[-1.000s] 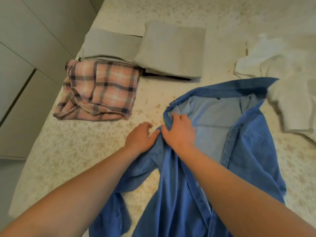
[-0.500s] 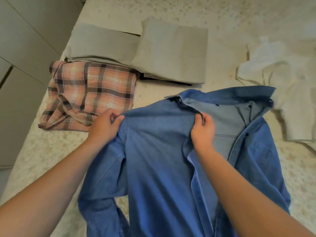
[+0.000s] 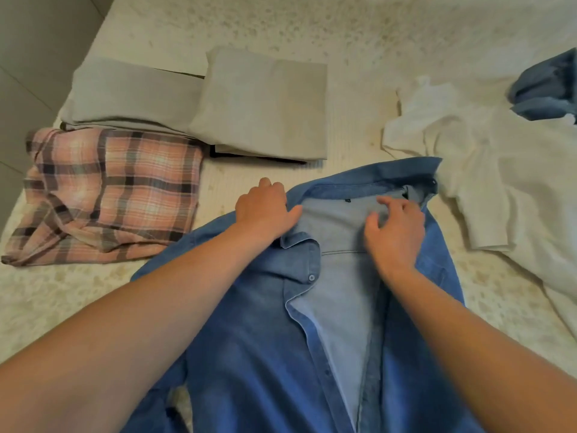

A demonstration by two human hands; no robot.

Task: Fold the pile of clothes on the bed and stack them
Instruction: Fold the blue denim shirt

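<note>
A blue denim shirt (image 3: 265, 339) lies front-up and unbuttoned on the bed (image 3: 343, 32), collar toward the far side, its paler inside showing down the middle. My left hand (image 3: 265, 210) sits on the shirt's left shoulder beside the collar, fingers curled over the cloth's edge and thumb spread toward the opening. My right hand (image 3: 396, 229) is at the right side of the collar, with bent fingers pinching the fabric there. A folded pink plaid shirt (image 3: 109, 195) lies to the left. Two folded grey garments (image 3: 262, 104) lie behind it.
An unfolded white garment (image 3: 499, 189) is spread at the right, touching the denim collar. A crumpled blue piece (image 3: 549, 85) lies at the far right edge. The bed's left edge runs along pale cabinet doors (image 3: 31, 42).
The shirt's left front was pulled out to the left and spread flat. Both hands then moved up to the collar, one on each side of the opening.
</note>
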